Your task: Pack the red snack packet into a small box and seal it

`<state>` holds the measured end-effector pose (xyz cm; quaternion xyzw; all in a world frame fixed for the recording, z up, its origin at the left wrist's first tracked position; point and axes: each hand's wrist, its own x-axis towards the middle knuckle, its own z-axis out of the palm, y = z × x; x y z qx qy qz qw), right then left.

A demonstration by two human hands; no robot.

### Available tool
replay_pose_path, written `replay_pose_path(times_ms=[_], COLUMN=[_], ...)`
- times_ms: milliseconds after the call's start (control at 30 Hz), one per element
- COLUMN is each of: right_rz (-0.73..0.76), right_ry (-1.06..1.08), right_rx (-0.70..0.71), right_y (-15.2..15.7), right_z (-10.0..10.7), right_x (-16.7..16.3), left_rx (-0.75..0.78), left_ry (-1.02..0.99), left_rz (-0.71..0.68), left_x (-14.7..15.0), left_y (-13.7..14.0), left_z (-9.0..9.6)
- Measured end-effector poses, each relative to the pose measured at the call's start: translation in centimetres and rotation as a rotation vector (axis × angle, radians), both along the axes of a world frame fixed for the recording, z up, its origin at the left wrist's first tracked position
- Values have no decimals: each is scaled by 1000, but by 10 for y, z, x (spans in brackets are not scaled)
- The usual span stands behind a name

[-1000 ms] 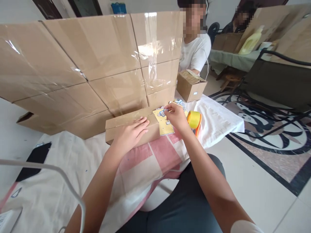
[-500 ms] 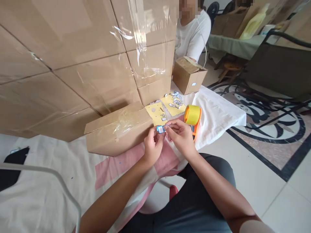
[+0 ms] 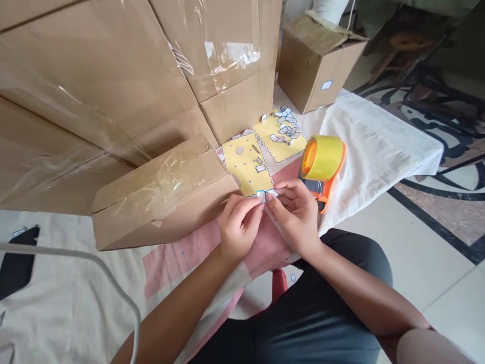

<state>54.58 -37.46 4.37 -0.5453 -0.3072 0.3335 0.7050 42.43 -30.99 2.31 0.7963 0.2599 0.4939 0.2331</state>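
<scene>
Box [image 3: 159, 194] blocks left, tape dispenser [image 3: 322, 162] right; sticker sheet [image 3: 246, 164] between lies open.

A small white sticker [image 3: 266, 194] with a blue outline is pinched between the fingertips of the left hand [image 3: 238, 227] and the right hand [image 3: 297, 215]. It is held roughly flat just above the near edge of a yellow backing sheet [image 3: 246, 164], beside the flat taped cardboard box [image 3: 162, 194].

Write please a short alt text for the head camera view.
Both hands, left hand and right hand, pinch a small blue-edged sticker beside a taped cardboard box. Yellow sticker sheets and a tape dispenser lie behind.
</scene>
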Motion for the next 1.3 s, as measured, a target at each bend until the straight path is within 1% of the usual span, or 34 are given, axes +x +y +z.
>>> replay_pose_path(times_ms=[200,300,433,733,933,1300], right_rz=[15,34,52,50,39,34], right_ry=[46,36,4,-112,-189,-256], right_rx=[57,90,86,80,46,21], right_y=[9,10,7,5,5,4], right_z=[-2,-5,-8,-10,-10,-12], right_x=[0,0,0,0,-1,1], left_rx=[-25,-107,-191,-207,-204,-216], left_ry=[-42,-59,-73,-76,-92,-119], left_rz=[-5,-10,0,18,-1,4], left_x=[0,0,-1,-1,-2,-1], left_y=[1,2,2,1,0,0], left_z=[0,0,-3,-6,-7,-8])
